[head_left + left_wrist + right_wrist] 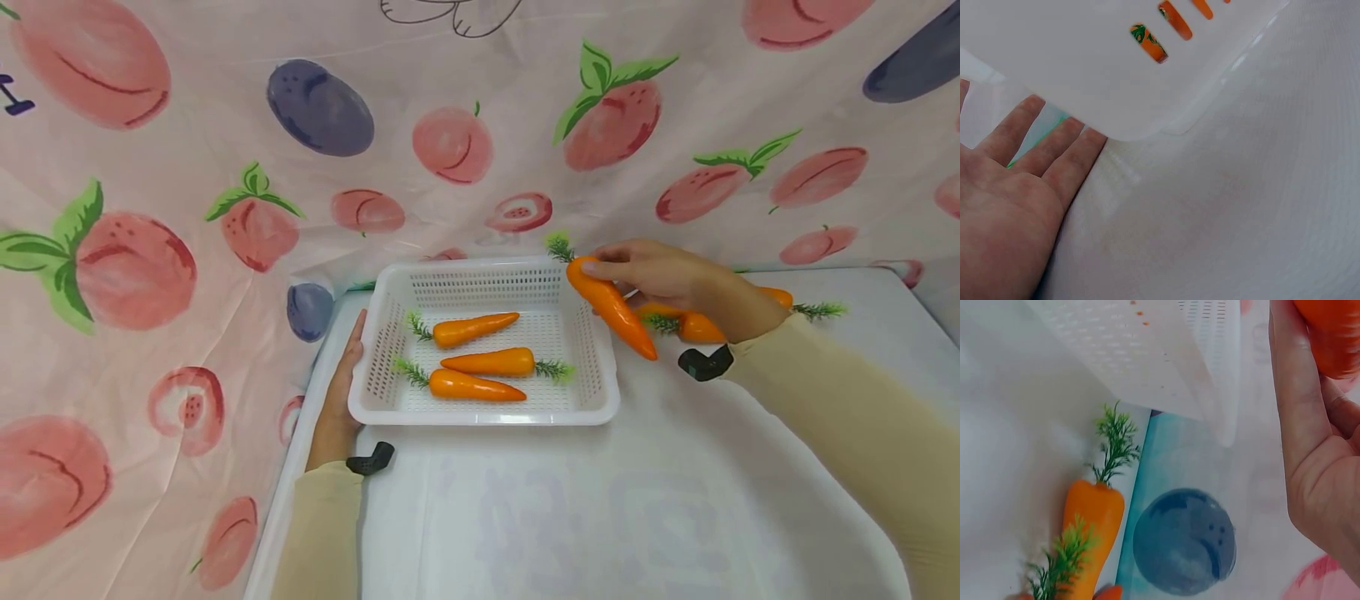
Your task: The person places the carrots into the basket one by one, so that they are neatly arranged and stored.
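A white perforated plastic basket (480, 417) stands on the table with three orange carrots lying in it, among them an upper carrot (472, 330). My left hand (342, 400) rests along the basket's left side; the left wrist view shows its straight fingers (1054, 147) at the basket's edge. In my right hand (652, 271) a carrot (617, 310) is pinched near its leafy top, raised at the basket's right rim with its tip slanting down to the right. The right wrist view shows only part of this held carrot (1335, 337).
Right of the basket, partly hidden behind my right hand and wrist, lie more carrots (701, 328) with green tops. A fruit-patterned cloth (450, 75) hangs behind and to the left of the white-covered table (600, 508).
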`<act>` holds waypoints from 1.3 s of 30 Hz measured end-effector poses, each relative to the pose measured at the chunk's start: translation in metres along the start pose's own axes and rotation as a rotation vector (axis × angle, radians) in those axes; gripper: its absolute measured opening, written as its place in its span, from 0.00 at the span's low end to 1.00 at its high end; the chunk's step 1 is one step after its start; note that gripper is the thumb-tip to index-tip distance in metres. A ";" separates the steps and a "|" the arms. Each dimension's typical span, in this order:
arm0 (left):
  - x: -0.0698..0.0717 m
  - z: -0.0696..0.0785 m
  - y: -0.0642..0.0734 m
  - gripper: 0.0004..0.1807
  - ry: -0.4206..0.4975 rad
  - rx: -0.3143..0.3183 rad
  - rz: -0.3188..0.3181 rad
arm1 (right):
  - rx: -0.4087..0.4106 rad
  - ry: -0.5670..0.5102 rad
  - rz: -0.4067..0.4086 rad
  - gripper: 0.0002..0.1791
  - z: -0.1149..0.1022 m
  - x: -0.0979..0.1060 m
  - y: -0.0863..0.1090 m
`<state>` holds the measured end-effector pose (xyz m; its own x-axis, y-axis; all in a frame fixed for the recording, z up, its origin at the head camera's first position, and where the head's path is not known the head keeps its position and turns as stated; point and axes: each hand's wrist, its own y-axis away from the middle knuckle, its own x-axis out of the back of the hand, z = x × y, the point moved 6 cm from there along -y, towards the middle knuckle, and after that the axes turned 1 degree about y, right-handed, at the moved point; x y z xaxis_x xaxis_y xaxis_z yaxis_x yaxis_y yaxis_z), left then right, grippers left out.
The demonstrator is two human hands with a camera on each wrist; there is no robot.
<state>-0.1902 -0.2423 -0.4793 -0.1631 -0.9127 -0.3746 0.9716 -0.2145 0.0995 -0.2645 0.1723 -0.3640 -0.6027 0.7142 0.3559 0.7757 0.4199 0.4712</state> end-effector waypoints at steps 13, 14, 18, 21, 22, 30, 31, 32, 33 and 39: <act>0.002 -0.002 0.000 0.32 -0.001 0.006 0.003 | 0.044 -0.064 -0.030 0.41 -0.020 -0.016 -0.018; 0.003 -0.002 0.000 0.32 -0.006 0.005 0.005 | 0.049 -0.055 -0.032 0.40 -0.022 -0.017 -0.019; 0.003 -0.002 0.000 0.30 -0.018 0.008 0.013 | 0.067 -0.062 -0.035 0.37 -0.027 -0.020 -0.025; 0.003 -0.002 0.000 0.30 -0.016 0.002 0.007 | 0.076 -0.067 -0.028 0.36 -0.030 -0.023 -0.028; 0.003 -0.002 0.000 0.30 -0.017 -0.001 0.004 | 0.079 -0.065 -0.022 0.36 -0.030 -0.023 -0.030; 0.004 -0.003 -0.001 0.30 -0.021 -0.011 -0.012 | 0.104 -0.118 -0.030 0.33 -0.037 -0.035 -0.039; 0.004 -0.003 -0.001 0.30 -0.021 -0.010 -0.013 | 0.105 -0.126 -0.035 0.32 -0.038 -0.037 -0.040; 0.004 -0.003 -0.001 0.30 -0.022 -0.010 -0.015 | 0.109 -0.129 -0.041 0.32 -0.039 -0.039 -0.041; 0.004 -0.003 -0.001 0.30 -0.023 -0.011 -0.016 | 0.109 -0.135 -0.044 0.32 -0.040 -0.040 -0.042; 0.003 -0.002 -0.001 0.29 -0.021 -0.010 -0.008 | 0.120 -0.155 -0.071 0.30 -0.047 -0.049 -0.048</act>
<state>-0.1914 -0.2440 -0.4826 -0.1742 -0.9183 -0.3556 0.9719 -0.2183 0.0877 -0.2806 0.0907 -0.3659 -0.6278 0.7541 0.1929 0.7547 0.5292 0.3877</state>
